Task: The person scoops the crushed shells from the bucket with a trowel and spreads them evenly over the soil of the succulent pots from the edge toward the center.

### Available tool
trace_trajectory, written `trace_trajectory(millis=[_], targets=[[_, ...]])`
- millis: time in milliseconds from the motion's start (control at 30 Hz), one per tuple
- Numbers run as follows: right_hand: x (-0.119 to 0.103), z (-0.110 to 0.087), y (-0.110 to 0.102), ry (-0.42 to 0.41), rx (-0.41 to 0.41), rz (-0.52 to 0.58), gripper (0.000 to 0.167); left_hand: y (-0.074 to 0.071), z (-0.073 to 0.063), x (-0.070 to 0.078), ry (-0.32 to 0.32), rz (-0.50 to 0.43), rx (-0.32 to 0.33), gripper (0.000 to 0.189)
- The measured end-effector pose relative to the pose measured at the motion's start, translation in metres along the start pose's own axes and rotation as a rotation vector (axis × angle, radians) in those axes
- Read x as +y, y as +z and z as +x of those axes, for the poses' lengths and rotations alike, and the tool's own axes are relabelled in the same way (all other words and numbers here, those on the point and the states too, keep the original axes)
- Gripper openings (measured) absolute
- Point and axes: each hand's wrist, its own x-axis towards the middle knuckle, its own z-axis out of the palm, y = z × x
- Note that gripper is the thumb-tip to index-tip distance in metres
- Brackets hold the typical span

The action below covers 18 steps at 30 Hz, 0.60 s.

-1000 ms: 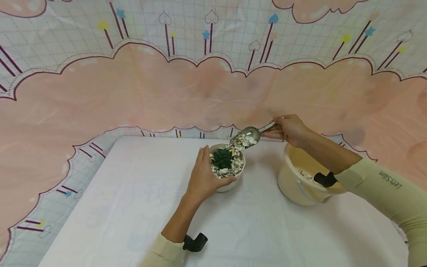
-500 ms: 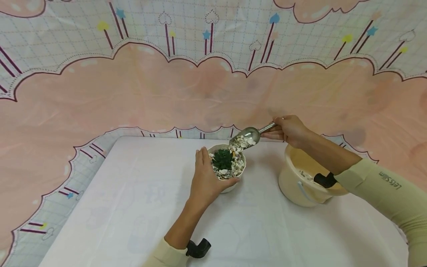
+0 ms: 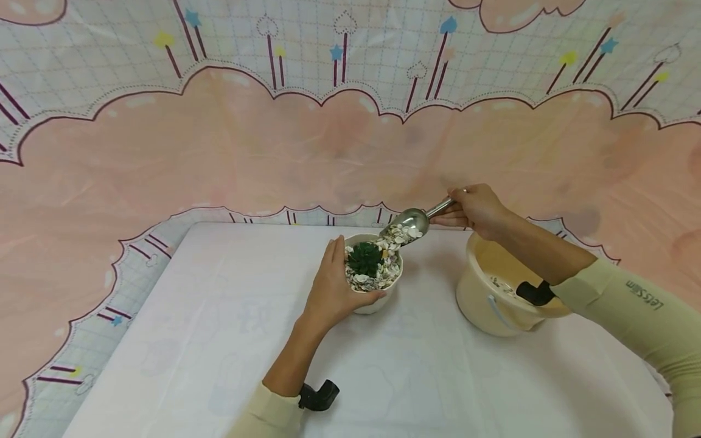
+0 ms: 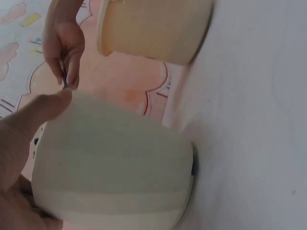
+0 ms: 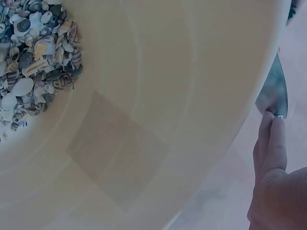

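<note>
My left hand (image 3: 331, 295) holds a white flower pot (image 3: 375, 304) from its near left side, the thumb along the front under the rim. In the pot stand a dark green succulent (image 3: 365, 259) and small shells around it. The pot's side fills much of the left wrist view. My right hand (image 3: 480, 210) pinches the handle of a metal scoop (image 3: 412, 220). The scoop tilts down over the pot's far right rim, with shells (image 3: 405, 234) in its mouth that meet those in the pot. In the right wrist view the scoop is partly hidden behind the bucket's rim.
A cream bucket (image 3: 487, 310) with a bluish handle stands right of the pot, under my right forearm. Mixed small shells (image 5: 36, 67) lie on its bottom. A white cloth covers the table (image 3: 230, 340); a printed pink backdrop (image 3: 306, 152) hangs behind its far edge.
My left hand has shifted slightly right and then back left on the pot. The scoop stays tilted over the pot's rim, shells still in it; the whole head view has moved slightly.
</note>
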Motion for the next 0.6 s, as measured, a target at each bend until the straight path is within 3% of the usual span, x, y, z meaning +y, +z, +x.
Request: trace_trajectory(millis=[267, 400, 600], targets=[[-0.001, 0.001, 0.002, 0.01, 0.011, -0.018, 0.035, -0.007, 0.004, -0.005, 0.03, -0.03, -0.076, 0.133], [-0.002, 0.002, 0.003, 0.009, 0.015, -0.006, 0.035, -0.004, 0.002, -0.001, 0.01, -0.026, -0.036, 0.136], [-0.003, 0.001, 0.006, 0.018, 0.019, -0.005, 0.033, 0.007, -0.005, 0.013, -0.069, -0.011, 0.06, 0.141]])
